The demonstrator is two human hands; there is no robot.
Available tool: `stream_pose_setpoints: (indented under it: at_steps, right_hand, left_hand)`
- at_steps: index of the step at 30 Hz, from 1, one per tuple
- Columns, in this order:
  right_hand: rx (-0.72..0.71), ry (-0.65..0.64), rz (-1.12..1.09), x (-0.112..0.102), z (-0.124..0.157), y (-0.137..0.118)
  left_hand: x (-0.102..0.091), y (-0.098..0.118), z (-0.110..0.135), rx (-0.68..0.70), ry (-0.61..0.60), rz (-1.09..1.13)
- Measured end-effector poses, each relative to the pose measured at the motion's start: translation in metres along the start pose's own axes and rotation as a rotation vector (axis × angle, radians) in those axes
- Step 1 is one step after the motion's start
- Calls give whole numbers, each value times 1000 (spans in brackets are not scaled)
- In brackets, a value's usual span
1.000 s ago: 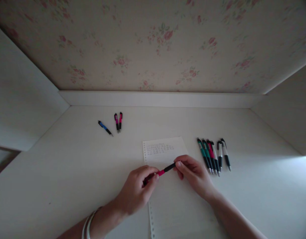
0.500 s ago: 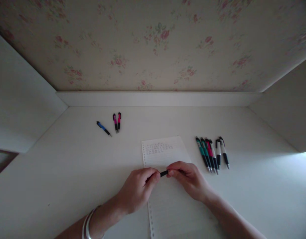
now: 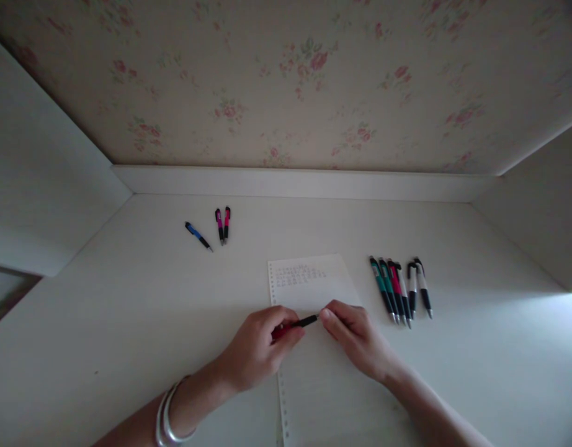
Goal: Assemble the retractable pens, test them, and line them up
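Observation:
A red ballpoint pen with a black grip [image 3: 307, 321] lies almost level between my hands, its tip toward the right. My left hand [image 3: 257, 349] is closed around the red barrel, with thumb and fingers on either side of it. The thumb and fingers of my right hand [image 3: 358, 338] pinch the metal tip, which they mostly cover. Under both hands is a sheet of punched paper [image 3: 309, 298], with several handwritten lines near its top.
To the right lies a row of several pens [image 3: 392, 290], teal, pink and white. A blue pen [image 3: 198, 236], a purple pen [image 3: 219, 226] and a pink pen [image 3: 227, 225] lie at the back left. White panels and a papered wall [image 3: 286, 124] bound the white desk [image 3: 174, 298].
The left fingers have parted somewhat, so the red barrel now shows. More of the black grip is visible as the right hand has shifted slightly right to the tip.

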State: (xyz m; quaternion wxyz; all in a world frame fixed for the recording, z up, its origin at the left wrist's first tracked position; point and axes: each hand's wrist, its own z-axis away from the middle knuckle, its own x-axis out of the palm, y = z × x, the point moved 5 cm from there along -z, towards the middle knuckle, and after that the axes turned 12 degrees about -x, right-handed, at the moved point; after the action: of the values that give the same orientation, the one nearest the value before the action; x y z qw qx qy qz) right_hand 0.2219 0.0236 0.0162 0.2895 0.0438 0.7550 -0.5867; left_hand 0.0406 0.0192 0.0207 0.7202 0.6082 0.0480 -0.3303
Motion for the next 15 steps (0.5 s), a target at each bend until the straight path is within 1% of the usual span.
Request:
stream_pose_setpoints:
  at_steps: [3,7,12,15]
  right_hand:
    - [-13,-51,20,4,1,-3]
    - [-5,-67,36,7,3,-2]
    - [-57,-81,44,10,5,-3]
    - [-90,-87,47,10,6,-4]
  left_hand:
    - [2,-1,2,14,3,-18]
    - [3,0,2,56,10,-73]
    - [4,3,3,100,-47,-114]
    - [1,5,1,65,-84,-107]
